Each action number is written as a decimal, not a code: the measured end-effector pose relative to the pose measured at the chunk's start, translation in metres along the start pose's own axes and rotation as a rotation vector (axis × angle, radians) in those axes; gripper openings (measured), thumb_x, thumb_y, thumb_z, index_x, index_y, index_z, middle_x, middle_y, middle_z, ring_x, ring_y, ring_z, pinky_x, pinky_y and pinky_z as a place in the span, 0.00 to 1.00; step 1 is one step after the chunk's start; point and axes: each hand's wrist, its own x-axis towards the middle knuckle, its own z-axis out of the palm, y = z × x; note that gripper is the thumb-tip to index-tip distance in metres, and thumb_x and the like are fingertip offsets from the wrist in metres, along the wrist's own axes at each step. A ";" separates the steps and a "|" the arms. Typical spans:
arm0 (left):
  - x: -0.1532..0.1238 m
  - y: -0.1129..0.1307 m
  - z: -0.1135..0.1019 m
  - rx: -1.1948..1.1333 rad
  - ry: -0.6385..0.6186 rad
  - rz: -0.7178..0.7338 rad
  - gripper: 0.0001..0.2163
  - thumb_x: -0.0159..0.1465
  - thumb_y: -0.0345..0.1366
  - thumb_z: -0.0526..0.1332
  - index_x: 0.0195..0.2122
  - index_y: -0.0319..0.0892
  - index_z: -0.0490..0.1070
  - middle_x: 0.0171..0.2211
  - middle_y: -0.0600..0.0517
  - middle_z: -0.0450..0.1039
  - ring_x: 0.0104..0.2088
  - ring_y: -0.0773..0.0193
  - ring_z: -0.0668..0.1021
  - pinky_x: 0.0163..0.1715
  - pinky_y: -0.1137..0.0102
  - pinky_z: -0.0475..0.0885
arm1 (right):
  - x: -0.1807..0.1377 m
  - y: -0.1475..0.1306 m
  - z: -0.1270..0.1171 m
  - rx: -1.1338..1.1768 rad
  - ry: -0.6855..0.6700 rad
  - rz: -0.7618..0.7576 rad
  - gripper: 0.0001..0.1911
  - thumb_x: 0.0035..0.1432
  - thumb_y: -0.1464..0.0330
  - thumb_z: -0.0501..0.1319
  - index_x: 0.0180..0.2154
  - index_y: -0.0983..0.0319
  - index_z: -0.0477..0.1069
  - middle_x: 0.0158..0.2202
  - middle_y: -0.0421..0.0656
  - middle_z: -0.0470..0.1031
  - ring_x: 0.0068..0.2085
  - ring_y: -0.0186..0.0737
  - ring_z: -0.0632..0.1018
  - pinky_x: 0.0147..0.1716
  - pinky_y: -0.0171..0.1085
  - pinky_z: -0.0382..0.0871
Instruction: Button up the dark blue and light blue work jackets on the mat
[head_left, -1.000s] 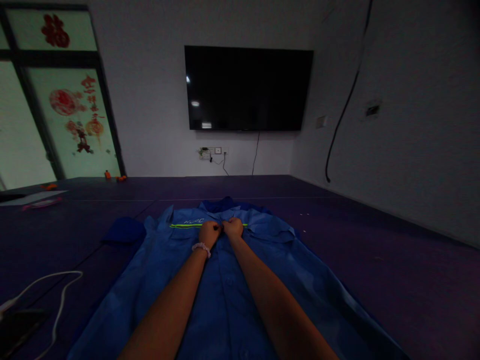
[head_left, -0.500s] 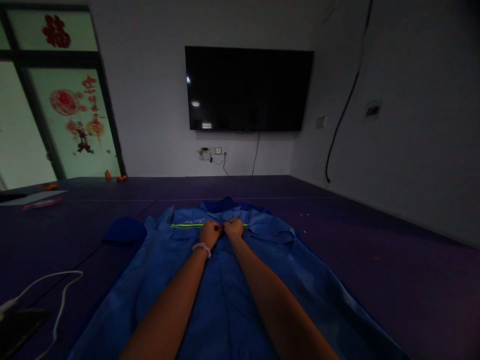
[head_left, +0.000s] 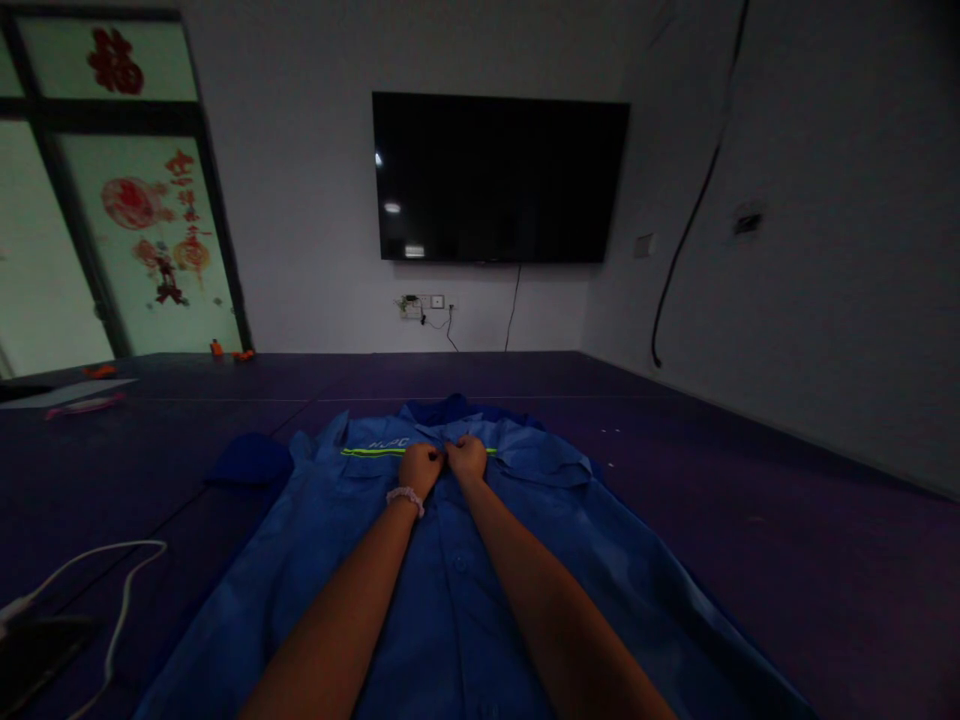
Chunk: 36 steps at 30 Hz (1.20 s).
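1. The blue shirt [head_left: 300, 560] is laid out flat, front up, on the purple surface [head_left: 720, 430], with its collar end farthest away and its lower part spread beneath the forearms.
2. The left hand [head_left: 420, 468] and the right hand [head_left: 468, 456] are brought close together at the front opening, level with the yellow-green stripe [head_left: 371, 452].
3. By both hands, with fingers curled, the cloth is pinched near the collar; whether a button is gripped as well cannot be told, since the fingertips are hidden.
4. The step in hand is judged to be work on an upper fastening; whether it is being done up or undone cannot be made out.
5. Lower on the front, a button [head_left: 460, 564] is seen, untouched by either hand.
6. For the next move, a steady hold on one edge of the opening seems called for, while the other edge is worked with the fingertips.
7. Care appears to be needed so that the thin cloth is not bunched or pulled askew.
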 end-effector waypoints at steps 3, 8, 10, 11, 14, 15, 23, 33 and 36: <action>0.000 0.000 0.000 0.011 -0.004 0.007 0.09 0.56 0.31 0.56 0.22 0.37 0.74 0.20 0.51 0.71 0.23 0.69 0.70 0.24 0.75 0.57 | 0.000 0.001 0.001 0.003 0.005 -0.008 0.10 0.45 0.68 0.59 0.17 0.63 0.67 0.16 0.40 0.69 0.20 0.33 0.69 0.18 0.30 0.51; 0.001 -0.001 0.000 0.031 -0.018 0.021 0.10 0.56 0.29 0.56 0.21 0.37 0.73 0.19 0.52 0.71 0.23 0.69 0.70 0.23 0.75 0.56 | 0.000 0.002 0.001 0.005 0.010 -0.018 0.09 0.45 0.68 0.59 0.17 0.63 0.67 0.17 0.40 0.69 0.20 0.33 0.68 0.18 0.30 0.50; 0.001 -0.001 0.000 0.037 -0.023 0.028 0.09 0.56 0.29 0.56 0.22 0.37 0.73 0.20 0.52 0.72 0.23 0.69 0.70 0.23 0.75 0.56 | 0.000 0.003 0.001 0.003 0.014 -0.019 0.09 0.45 0.68 0.58 0.17 0.63 0.67 0.17 0.39 0.69 0.20 0.32 0.68 0.18 0.30 0.50; 0.001 -0.001 0.000 0.040 -0.026 0.033 0.09 0.56 0.29 0.56 0.22 0.37 0.73 0.20 0.51 0.72 0.23 0.69 0.71 0.23 0.75 0.57 | 0.000 0.003 0.001 0.001 0.016 -0.019 0.09 0.45 0.68 0.58 0.17 0.63 0.67 0.16 0.39 0.68 0.20 0.32 0.68 0.18 0.30 0.50; 0.002 -0.002 0.000 0.054 -0.035 0.047 0.09 0.56 0.29 0.56 0.22 0.37 0.73 0.23 0.51 0.73 0.24 0.69 0.71 0.24 0.75 0.57 | 0.000 0.003 0.001 -0.003 0.020 -0.018 0.09 0.45 0.69 0.57 0.17 0.63 0.67 0.16 0.39 0.68 0.20 0.33 0.68 0.18 0.30 0.51; 0.002 -0.002 0.001 0.061 -0.037 0.051 0.09 0.57 0.29 0.56 0.23 0.37 0.74 0.23 0.50 0.74 0.25 0.69 0.72 0.24 0.75 0.58 | 0.000 0.003 0.001 -0.003 0.021 -0.018 0.08 0.45 0.69 0.57 0.17 0.63 0.67 0.16 0.39 0.67 0.20 0.33 0.68 0.18 0.30 0.51; 0.001 -0.001 0.000 0.127 -0.044 0.049 0.08 0.57 0.30 0.56 0.25 0.37 0.74 0.25 0.49 0.74 0.26 0.67 0.73 0.26 0.74 0.58 | -0.002 0.001 0.000 0.003 0.029 -0.030 0.11 0.45 0.67 0.58 0.15 0.62 0.65 0.15 0.39 0.67 0.19 0.32 0.67 0.17 0.30 0.49; 0.000 0.003 -0.001 0.168 -0.034 0.023 0.09 0.58 0.32 0.56 0.26 0.38 0.74 0.28 0.48 0.75 0.28 0.66 0.73 0.27 0.74 0.60 | -0.003 -0.001 -0.002 0.016 0.028 -0.031 0.12 0.46 0.65 0.59 0.15 0.62 0.66 0.15 0.39 0.67 0.19 0.32 0.67 0.17 0.30 0.50; 0.000 0.004 -0.001 0.170 -0.030 0.011 0.08 0.58 0.32 0.56 0.27 0.38 0.74 0.28 0.48 0.75 0.29 0.66 0.73 0.27 0.74 0.60 | -0.003 -0.002 -0.003 0.017 0.028 -0.029 0.11 0.46 0.66 0.59 0.15 0.62 0.67 0.15 0.39 0.67 0.19 0.32 0.68 0.17 0.30 0.51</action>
